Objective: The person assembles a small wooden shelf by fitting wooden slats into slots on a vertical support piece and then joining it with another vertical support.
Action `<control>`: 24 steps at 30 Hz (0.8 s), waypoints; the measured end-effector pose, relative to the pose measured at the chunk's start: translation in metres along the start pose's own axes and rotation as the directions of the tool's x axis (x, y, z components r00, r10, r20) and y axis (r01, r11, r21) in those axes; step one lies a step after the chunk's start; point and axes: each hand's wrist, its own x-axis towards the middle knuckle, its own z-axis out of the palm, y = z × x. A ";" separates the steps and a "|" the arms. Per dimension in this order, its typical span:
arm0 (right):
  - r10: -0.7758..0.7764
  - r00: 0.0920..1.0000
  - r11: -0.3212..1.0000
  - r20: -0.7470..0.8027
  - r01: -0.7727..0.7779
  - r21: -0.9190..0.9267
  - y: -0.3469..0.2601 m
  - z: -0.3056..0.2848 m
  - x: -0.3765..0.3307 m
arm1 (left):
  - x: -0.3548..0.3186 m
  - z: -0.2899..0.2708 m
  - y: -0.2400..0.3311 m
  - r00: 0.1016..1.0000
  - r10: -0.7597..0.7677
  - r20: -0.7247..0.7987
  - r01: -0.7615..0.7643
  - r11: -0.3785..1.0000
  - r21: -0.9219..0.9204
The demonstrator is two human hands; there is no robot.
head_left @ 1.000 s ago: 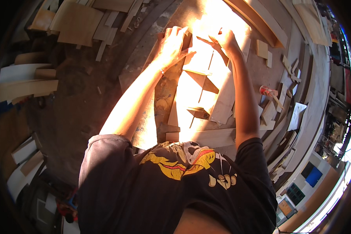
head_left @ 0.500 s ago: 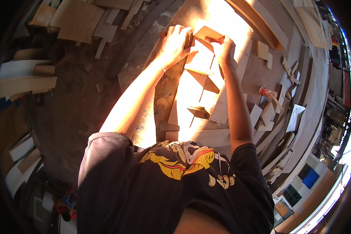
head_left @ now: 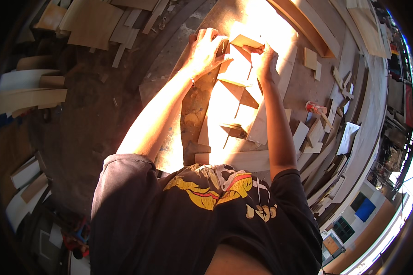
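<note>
My right hand (head_left: 264, 64) pinches the right end of a small wooden block (head_left: 246, 41) that stands at the far end of a long pale board (head_left: 222, 98). My left hand (head_left: 204, 52) rests at the board's far left edge, thumb and fingers apart, with the thumb pointing toward the block. Nothing shows in its grasp, though strong sunlight washes out the fingertips. Along the board runs a dark line, crossed by a second small wooden piece (head_left: 234, 81) and, nearer to me, a third (head_left: 234, 129).
A red-and-white can with a brush (head_left: 315, 108) stands to the right among wood offcuts (head_left: 315, 133). A long wooden channel (head_left: 309, 27) lies at the far right. Stacked panels (head_left: 94, 25) are at the far left, and a plank (head_left: 243, 160) crosses close to my body.
The small block has tipped slightly, and my right hand has shifted a little with it. My left hand stays nearly in place.
</note>
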 end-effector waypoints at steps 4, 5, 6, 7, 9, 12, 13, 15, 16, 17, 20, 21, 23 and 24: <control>-0.073 0.997 0.997 -0.016 0.073 -0.011 0.008 0.002 -0.001 | 0.000 -0.002 0.002 1.000 -0.010 0.016 0.011 0.998 -0.059; -0.079 0.997 0.997 -0.007 0.079 -0.028 0.006 0.001 -0.001 | 0.000 -0.003 0.002 1.000 -0.009 0.024 0.011 0.999 -0.051; 0.015 1.000 0.999 0.008 -0.016 0.040 0.003 0.000 -0.002 | 0.000 -0.006 0.004 0.999 -0.008 0.034 0.009 0.999 -0.043; 0.108 0.994 0.988 0.030 -0.111 0.106 -0.001 -0.001 -0.002 | 0.000 -0.007 0.005 0.999 -0.006 0.044 0.007 0.999 -0.035; 0.176 0.983 0.967 0.055 -0.183 0.179 -0.003 -0.002 -0.004 | 0.000 -0.006 0.006 0.999 -0.006 0.043 0.008 0.999 -0.035; 0.196 0.979 0.945 0.049 -0.202 0.258 -0.005 -0.003 -0.007 | 0.000 -0.009 0.007 0.999 0.001 0.052 -0.001 1.000 0.002; 0.259 0.964 0.911 0.052 -0.262 0.319 -0.010 -0.003 -0.007 | 0.000 -0.011 0.008 0.998 0.005 0.058 -0.006 1.000 0.019; 0.298 0.953 0.905 0.054 -0.300 0.301 -0.015 -0.005 -0.006 | 0.000 -0.009 0.006 0.998 -0.011 0.065 0.013 1.000 -0.020; 0.274 0.960 0.935 0.052 -0.278 0.221 -0.016 -0.006 -0.005 | 0.000 -0.008 0.005 0.997 -0.020 0.069 0.023 0.999 -0.039; 0.271 0.961 0.941 0.054 -0.276 0.198 -0.016 -0.006 -0.006 | -0.001 -0.007 0.005 0.998 -0.020 0.067 0.022 1.000 -0.023; 0.242 0.969 0.952 0.039 -0.245 0.185 -0.011 -0.006 -0.006 | 0.000 -0.006 0.005 0.997 -0.012 0.070 0.013 1.000 -0.009; 0.197 0.980 0.967 0.022 -0.198 0.160 -0.008 -0.005 -0.006 | 0.001 -0.005 0.004 0.998 -0.001 0.068 0.001 1.000 -0.008; 0.088 0.996 0.996 0.008 -0.088 -0.006 -0.004 -0.006 -0.008 | 0.000 -0.004 0.004 0.998 0.005 0.056 -0.006 1.000 0.010; 0.091 0.996 0.992 0.017 -0.090 -0.085 -0.010 -0.009 -0.009 | 0.001 -0.003 0.004 0.999 0.016 0.050 -0.017 1.000 0.014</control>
